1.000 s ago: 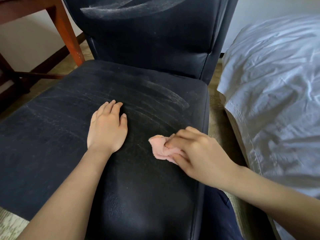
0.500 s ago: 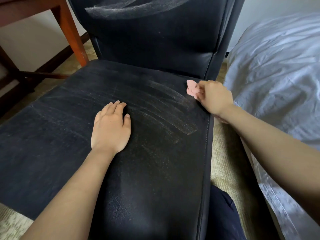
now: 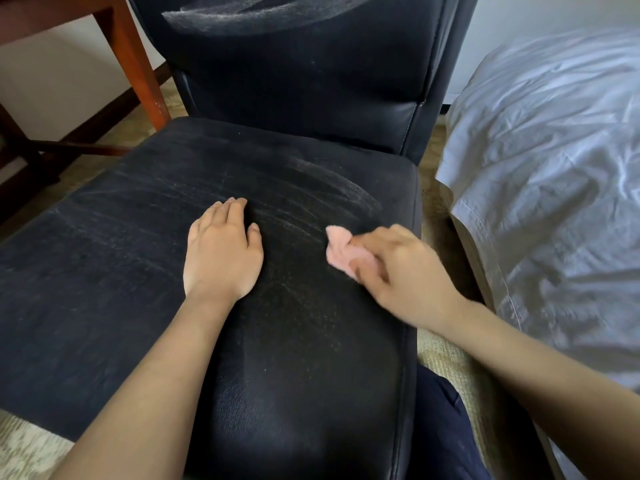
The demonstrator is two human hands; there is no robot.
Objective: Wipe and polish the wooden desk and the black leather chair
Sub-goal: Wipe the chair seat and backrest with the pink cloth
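The black leather chair fills the middle of the view, its seat broad and flat in front and its backrest rising upright behind. The left grip lies palm down on the middle of the seat, fingers straight and together, thumb out to the side, holding nothing. The right grip, slightly blurred, is curled round a small pink cloth and presses it against the seat near the right edge, just beside the left grip but not touching it; part of the cloth sticks out past the fingers toward the backrest. Pale curved streaks cross the leather beyond the cloth, and a similar greyish smear shows high on the backrest. The wooden bench stands at the upper left, only a reddish-brown leg and a bit of its frame in view, the leg close to the back left corner of the seat. A bed with a rumpled white sheet runs along the right side, with a strip of beige carpet between it and the chair. A dark trouser leg shows at the bottom, right of the seat
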